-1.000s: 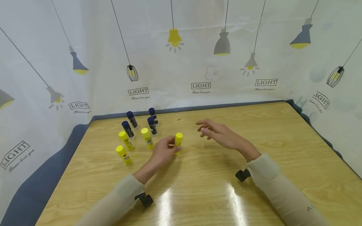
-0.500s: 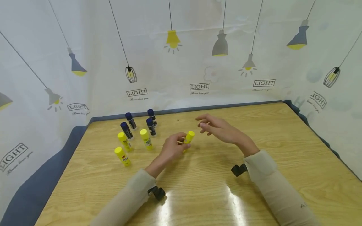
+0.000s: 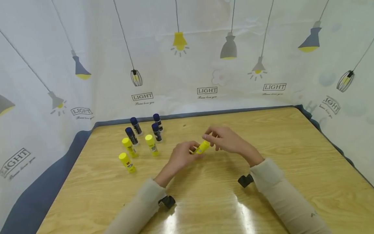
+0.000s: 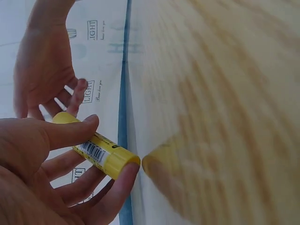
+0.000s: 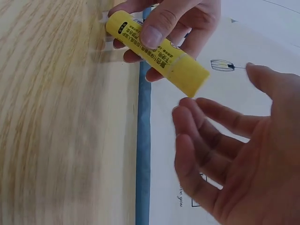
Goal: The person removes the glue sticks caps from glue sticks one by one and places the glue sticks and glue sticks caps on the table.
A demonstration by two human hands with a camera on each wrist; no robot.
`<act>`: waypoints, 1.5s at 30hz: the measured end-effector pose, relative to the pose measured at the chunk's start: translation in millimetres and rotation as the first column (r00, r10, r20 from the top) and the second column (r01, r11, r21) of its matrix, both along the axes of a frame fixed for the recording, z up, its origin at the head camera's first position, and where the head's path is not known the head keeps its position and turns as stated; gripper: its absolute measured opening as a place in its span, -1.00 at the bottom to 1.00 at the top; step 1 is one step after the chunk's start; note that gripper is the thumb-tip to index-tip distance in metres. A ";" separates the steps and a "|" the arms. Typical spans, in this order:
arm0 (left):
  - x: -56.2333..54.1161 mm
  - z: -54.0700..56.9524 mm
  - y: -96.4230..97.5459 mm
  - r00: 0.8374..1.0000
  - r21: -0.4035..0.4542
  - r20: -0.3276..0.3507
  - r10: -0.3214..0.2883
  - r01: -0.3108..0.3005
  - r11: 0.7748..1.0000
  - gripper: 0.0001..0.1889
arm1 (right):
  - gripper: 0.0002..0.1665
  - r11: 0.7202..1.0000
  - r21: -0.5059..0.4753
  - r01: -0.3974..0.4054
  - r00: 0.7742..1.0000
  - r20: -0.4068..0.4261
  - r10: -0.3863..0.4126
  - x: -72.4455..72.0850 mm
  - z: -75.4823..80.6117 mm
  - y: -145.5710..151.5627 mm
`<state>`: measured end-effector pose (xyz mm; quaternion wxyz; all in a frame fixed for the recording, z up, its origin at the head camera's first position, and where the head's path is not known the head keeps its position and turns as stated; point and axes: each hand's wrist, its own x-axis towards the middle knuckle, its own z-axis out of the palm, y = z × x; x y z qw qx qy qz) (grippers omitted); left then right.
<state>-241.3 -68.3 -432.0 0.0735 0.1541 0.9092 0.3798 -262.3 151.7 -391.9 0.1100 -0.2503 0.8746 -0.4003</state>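
Observation:
My left hand (image 3: pixel 183 156) grips a yellow glue stick (image 3: pixel 202 148) between thumb and fingers, tilted with its cap end up toward the right. In the left wrist view the glue stick (image 4: pixel 101 149) shows a barcode, and its lower end is close to the tabletop. My right hand (image 3: pixel 226 140) is at the cap end, fingers loosely bent. In the right wrist view the fingertips (image 5: pixel 186 110) of the right hand are right at the yellow cap (image 5: pixel 190 79), with the thumb apart from it.
Several upright glue sticks stand at the table's left: yellow ones, such as the front one (image 3: pixel 127 162), and dark blue-capped ones (image 3: pixel 131 136) behind. A lamp-patterned cloth (image 3: pixel 187 65) hangs behind the wooden table (image 3: pixel 277 136).
My left hand has carried the yellow glue stick rightward and tilted it over from upright. My right hand has come down slightly to its cap end.

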 end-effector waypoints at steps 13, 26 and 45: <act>6.3 5.6 3.0 0.998 -0.174 -0.060 -0.035 0.024 0.984 -0.61 | -0.25 0.968 0.252 0.004 0.995 0.095 -0.029 3.1 -12.8 -13.2; 7.5 6.7 0.1 0.993 -0.191 -0.105 -0.062 0.041 0.981 -0.53 | -0.17 0.959 0.278 0.047 0.995 0.068 -0.068 7.4 -18.1 -21.6; -1.2 9.2 -5.6 0.978 0.044 -0.025 -0.205 0.206 0.978 -0.73 | -0.18 0.974 0.214 0.067 0.997 -0.042 -0.059 2.4 -9.2 -17.2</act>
